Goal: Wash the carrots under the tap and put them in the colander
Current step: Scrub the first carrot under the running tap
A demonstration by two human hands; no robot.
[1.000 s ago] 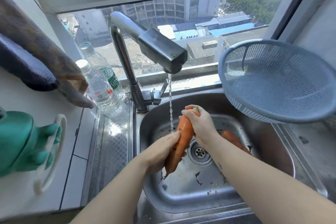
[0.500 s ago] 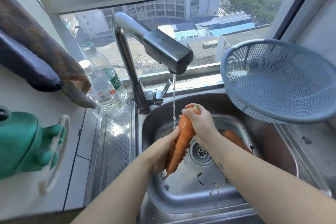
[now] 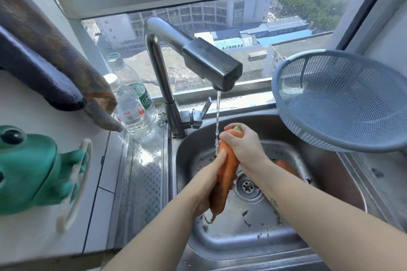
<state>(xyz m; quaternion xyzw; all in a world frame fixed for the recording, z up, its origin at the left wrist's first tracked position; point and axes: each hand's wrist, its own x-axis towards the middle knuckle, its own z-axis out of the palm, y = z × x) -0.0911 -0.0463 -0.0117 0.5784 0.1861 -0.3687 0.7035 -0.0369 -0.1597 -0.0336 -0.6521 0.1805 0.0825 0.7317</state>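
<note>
Barely a shift since a moment ago: the left hand [image 3: 209, 185] has slid a touch higher up the long orange carrot [image 3: 226, 174], fingers wrapped round its lower half. The right hand [image 3: 242, 147] clamps the stalk end, holding it tilted over the stainless steel sink [image 3: 330, 187], just left of the drain. A second carrot [image 3: 286, 166] lies in the sink behind the right wrist. Water from the steel tap [image 3: 198, 59] strikes the held carrot. Right of the tap, the blue-grey plastic mesh colander [image 3: 343, 99] sits empty.
</note>
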